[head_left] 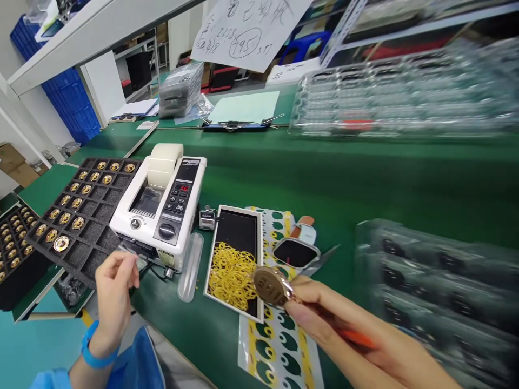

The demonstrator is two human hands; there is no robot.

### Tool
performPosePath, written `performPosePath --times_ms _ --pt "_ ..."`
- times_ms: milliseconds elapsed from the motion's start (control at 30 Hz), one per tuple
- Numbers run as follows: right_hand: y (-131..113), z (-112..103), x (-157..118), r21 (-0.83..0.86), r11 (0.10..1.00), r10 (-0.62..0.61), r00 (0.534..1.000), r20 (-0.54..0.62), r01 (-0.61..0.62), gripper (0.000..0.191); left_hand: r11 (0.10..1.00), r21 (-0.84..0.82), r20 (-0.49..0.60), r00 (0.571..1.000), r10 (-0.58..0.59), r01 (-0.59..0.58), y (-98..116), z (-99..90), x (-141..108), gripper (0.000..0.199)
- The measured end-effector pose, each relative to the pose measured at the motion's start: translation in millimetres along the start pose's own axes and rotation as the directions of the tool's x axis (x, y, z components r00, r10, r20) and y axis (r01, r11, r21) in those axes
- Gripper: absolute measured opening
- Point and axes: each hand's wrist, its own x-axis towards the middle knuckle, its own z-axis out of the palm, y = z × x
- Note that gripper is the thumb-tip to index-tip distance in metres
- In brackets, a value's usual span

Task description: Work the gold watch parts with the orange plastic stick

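Note:
My right hand (344,329) pinches a round gold-rimmed watch case (272,286) between thumb and fingers, its brownish engraved face towards me. Something orange-red (359,338) shows inside the same hand; its kind is hidden. My left hand (115,281), with a blue band at the wrist, has its fingertips pinched together at the front of a white tape dispenser (178,216); whether a bit of tape is between them I cannot make out. Below the watch case lies a white-rimmed tray (259,227) holding many thin yellow rings (231,275).
Left of the dispenser, a black foam tray (95,235) holds several gold round parts. A tally counter (207,218), a smartwatch (295,252), a pointed grey blade (324,262) and a sticker sheet (263,364) surround the ring tray. Clear plastic trays (446,281) stand at right.

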Motion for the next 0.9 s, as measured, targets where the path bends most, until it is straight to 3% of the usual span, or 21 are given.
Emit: performPosePath --times_ms 33,100,133,200,367,533,700,900 --pt "-3 -3 2 0.036 0.999 0.001 0.998 0.056 -0.003 0.047 0.980 0.089 0.051 0.983 0.176 -0.180 6 0.9 -1 0.021" --pt "-9 -7 6 0.095 0.995 0.019 0.990 0.138 -0.033 0.051 0.813 0.279 0.280 0.853 0.441 -0.512 19 3.2 -3 0.013" --pt "-12 -9 7 0.118 0.992 0.034 0.986 0.165 -0.054 0.052 0.718 0.334 0.404 0.781 0.476 -0.611 26 4.9 -3 0.014" --pt "-16 -11 8 0.169 0.980 0.069 0.975 0.211 -0.106 0.051 0.656 0.377 0.542 0.730 0.417 -0.654 36 9.6 -2 0.017" --pt "-19 -14 6 0.323 0.916 0.128 0.935 0.330 -0.240 0.053 0.813 0.187 0.536 0.750 0.386 -0.552 44 28.7 -9 0.023" --pt "-19 -12 8 0.468 0.846 0.065 0.920 0.387 -0.256 0.052 0.965 0.091 0.706 0.699 0.113 -0.248 34 57.3 -20 0.026" --pt "-22 -12 11 0.502 0.823 0.034 0.905 0.425 -0.266 0.054 0.987 0.127 0.756 0.654 -0.031 -0.100 27 75.5 -14 0.028" --pt "-18 -13 10 0.445 0.848 0.071 0.893 0.444 -0.289 0.057 0.987 0.159 0.759 0.644 -0.097 -0.039 26 76.0 -10 0.028"
